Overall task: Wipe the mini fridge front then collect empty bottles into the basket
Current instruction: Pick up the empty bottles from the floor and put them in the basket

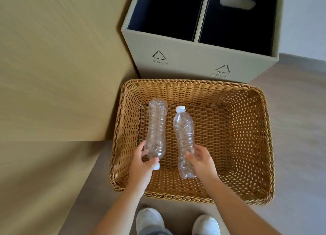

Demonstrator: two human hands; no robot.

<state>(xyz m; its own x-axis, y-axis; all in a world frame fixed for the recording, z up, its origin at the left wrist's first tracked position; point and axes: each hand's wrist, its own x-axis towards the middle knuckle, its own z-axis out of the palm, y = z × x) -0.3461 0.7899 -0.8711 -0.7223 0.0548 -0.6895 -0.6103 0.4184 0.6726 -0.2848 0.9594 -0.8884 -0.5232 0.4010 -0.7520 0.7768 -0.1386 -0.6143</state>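
1. Beige wood-grain panel fills the left side, and the basket sits just beside it.
2. The left hand has its fingers and thumb curled round the neck end of a clear, dented plastic bottle. The bottle's white cap points toward the wrist and its base points away.
3. A second clear, crumpled plastic bottle with a white screw cap lies alongside, apart from the first, cap pointing away. The right hand clasps its lower body.
4. Both bottles are held over the rectangular woven wicker basket. I cannot tell whether either touches its floor.
5. A grey two-compartment recycling bin stands just behind the basket.
6. The bottles look empty, so they are probably very light. Their thin, smooth walls would buckle under a squeeze, so a gentle wrap round the stiff neck or ribbed waist seems best.
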